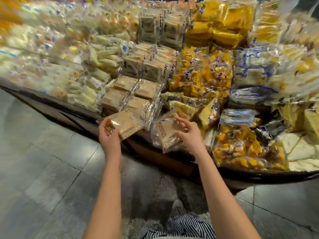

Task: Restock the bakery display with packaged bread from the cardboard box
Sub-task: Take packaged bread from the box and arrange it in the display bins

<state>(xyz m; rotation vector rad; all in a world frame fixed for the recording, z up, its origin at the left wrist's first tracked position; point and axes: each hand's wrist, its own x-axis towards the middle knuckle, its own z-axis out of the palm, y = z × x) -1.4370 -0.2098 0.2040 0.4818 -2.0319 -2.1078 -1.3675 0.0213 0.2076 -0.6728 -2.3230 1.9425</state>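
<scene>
The left hand (110, 135) pinches a flat packet (126, 123) of sliced bread by its near corner, thumb on top and fingers curled beneath, with the rest of the packet reaching out over the front edge of the display (57, 109). The right hand (188, 133) is spread over a second packet (168, 137), which lies tilted at the display's front edge. Its fingers are loosely bent and apart, the thumb at or near the film, and it has no closed hold.

These packets look light and soft. The clear wrap is glossy and likely slippery, and the slices inside would squash or tear under a hard squeeze. A corner pinch lets a packet sag, so a gentler hold would be across the flat faces or along both short edges, clear of the crimped seal.

Just beyond the left hand's packet sits a stack (120, 99) of the same tan packets, and there looks to be room on top of it. To the right, yellow bags (238, 149) are heaped loosely and crowd the second packet. The display rises in tiers, all densely filled, and its far parts are blurred. No cardboard box is in view. Below is a grey tiled floor (43, 169), open on the left.
</scene>
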